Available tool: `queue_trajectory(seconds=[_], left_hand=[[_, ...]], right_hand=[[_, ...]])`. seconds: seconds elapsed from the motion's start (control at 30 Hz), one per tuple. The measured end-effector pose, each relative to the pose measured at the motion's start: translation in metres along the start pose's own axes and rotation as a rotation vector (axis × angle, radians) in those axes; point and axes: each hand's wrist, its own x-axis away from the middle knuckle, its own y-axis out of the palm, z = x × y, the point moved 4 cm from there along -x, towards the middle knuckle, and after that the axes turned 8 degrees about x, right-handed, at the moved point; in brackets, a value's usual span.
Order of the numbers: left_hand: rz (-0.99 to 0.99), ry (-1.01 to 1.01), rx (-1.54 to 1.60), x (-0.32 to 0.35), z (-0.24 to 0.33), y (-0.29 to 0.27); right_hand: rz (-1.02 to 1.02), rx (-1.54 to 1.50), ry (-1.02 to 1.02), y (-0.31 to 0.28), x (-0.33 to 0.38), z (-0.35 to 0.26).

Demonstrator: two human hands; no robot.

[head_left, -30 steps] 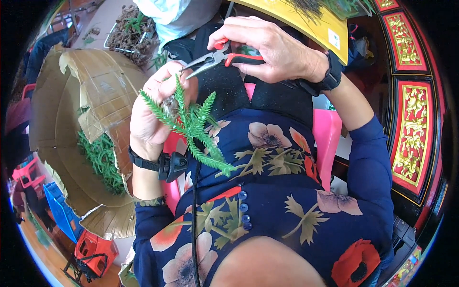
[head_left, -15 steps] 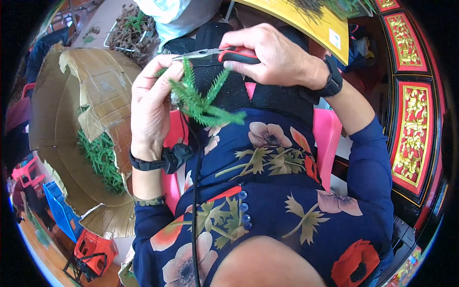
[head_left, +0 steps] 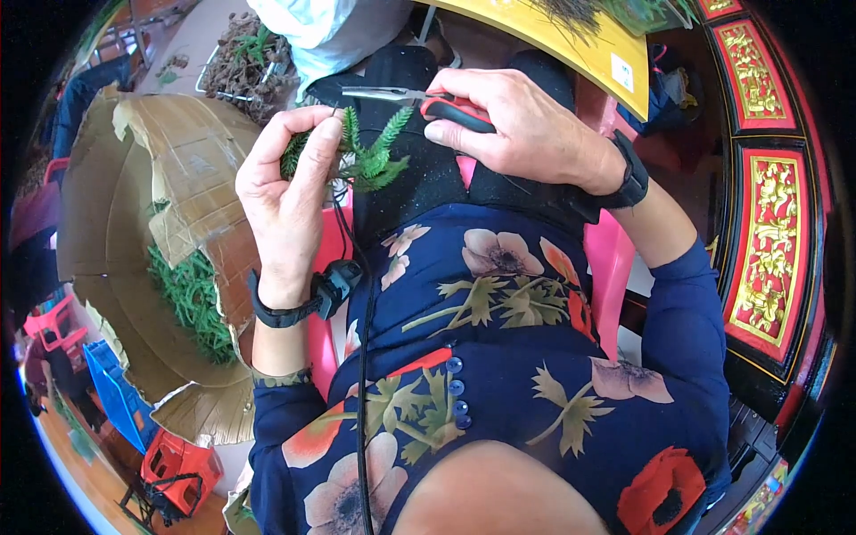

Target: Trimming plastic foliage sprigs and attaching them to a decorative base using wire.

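Since the last frame, the pliers [head_left: 446,109] have gone up and to the right, and their tips are now clear of the left hand [head_left: 283,183]. The sprig [head_left: 374,160] has turned too, and less of it hangs down.

From where I watch, the fingers of the left hand are pinching the green sprig between thumb and first finger. I can't see just where they grip its stem, as the thumb hides that bit. The sprig is up over the dark lap [head_left: 392,201], with its leafy ends pointing right.

The right hand [head_left: 508,116] has its fingers curled round the red and black handles. The pliers point left, just above the sprig, and their jaws look almost together.

To the left I see a torn brown box [head_left: 174,134] on its side, with a heap of green bits [head_left: 192,299] in it. Behind it is a white basket [head_left: 203,78] full of brown clumps, next to a white bag [head_left: 312,27]. Up at the right is the yellow worktop [head_left: 629,46], with thin brown sticks [head_left: 571,13] on it.
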Motion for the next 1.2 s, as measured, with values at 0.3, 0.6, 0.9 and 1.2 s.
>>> queue_trajectory(seconds=[0.3,0.6,0.9,1.2], left_hand=[[0.045,0.317,-0.461,0.001,0.008,0.003],[0.122,0.314,-0.450,0.001,0.007,0.004],[0.097,0.469,-0.810,0.001,0.011,0.005],[0.070,0.290,-0.464,-0.004,-0.001,0.002]], right_hand=[[-0.085,-0.008,0.043,0.008,0.002,-0.007],[-0.116,-0.082,0.101,0.014,0.001,-0.005],[-0.067,-0.079,0.066,0.019,-0.003,-0.011],[-0.135,-0.162,0.145,0.014,-0.006,-0.009]])
